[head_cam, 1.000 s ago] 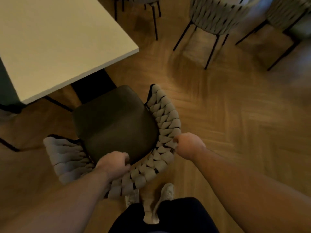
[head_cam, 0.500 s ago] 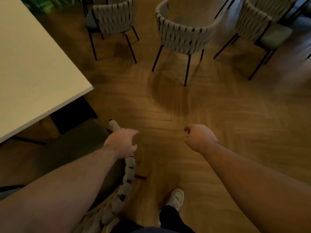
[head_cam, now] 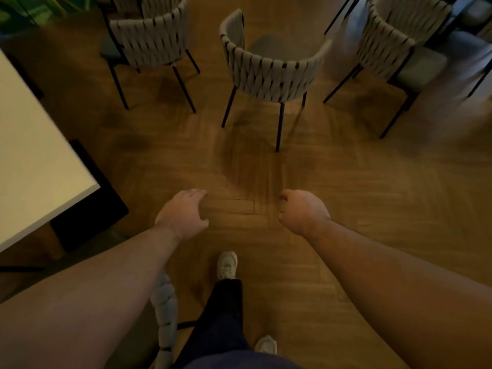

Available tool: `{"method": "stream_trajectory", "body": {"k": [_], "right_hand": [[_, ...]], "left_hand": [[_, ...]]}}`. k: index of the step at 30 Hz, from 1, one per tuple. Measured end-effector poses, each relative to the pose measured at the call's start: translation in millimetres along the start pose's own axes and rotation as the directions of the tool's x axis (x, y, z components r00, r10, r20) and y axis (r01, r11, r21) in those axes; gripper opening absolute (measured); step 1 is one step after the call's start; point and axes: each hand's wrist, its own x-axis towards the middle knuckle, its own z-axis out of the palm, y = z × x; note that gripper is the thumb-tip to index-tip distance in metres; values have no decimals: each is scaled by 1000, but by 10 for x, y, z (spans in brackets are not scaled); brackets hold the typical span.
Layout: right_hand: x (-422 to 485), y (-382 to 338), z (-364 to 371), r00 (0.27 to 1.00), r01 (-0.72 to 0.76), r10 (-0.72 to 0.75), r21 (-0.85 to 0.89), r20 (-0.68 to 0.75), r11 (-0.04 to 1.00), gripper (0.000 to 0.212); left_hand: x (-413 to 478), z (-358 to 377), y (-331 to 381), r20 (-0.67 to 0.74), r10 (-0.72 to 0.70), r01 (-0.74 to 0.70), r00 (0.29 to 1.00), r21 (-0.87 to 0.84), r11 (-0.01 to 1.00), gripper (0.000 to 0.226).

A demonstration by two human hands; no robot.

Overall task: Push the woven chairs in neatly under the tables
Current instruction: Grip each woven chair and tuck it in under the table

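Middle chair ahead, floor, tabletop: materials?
Middle chair back: pale flat straps, woven, likely fabric or synthetic webbing; matte. Legs: thin black rods, probably metal. Floor: brown wood-look herringbone planks, slight sheen. Tabletop: smooth off-white slab, possibly laminate; unclear.

Bare floor [head_cam: 266, 182] ahead; woven chair [head_cam: 269, 73] beyond.
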Motion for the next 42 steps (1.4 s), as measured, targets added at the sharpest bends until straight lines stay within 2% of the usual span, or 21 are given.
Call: {"method": "stream_trajectory", "body": {"k": [7,17,25,30,37,42], "right_hand": [[1315,-256,-502,1000,-8,9,33,-30,999,58],[3070,-309,-1156,998,-26,29,55,-56,998,65],[4735,-87,-1696,998,43,-44,-24,-49,999,72],[5698,6,-1961,998,39,-41,-53,-48,998,81],[6823,31,-2327,997,-45,36,-126,-75,991,93],[7409,83,-2422,994,-103,109,-178,27,979,102]], "left_hand": [[1417,-518,-104,67,67,-68,996,20,997,89],[3336,-1376,32,93,153,-167,984,168,971,95],[4864,-1839,358,70,89,-99,994,158,983,100],[5777,-2135,580,45,123,-128,991,139,982,101],[7177,-2627,661,31,203,-205,979,213,955,108],[7951,-2751,703,96,254,-271,962,335,902,118]]}}
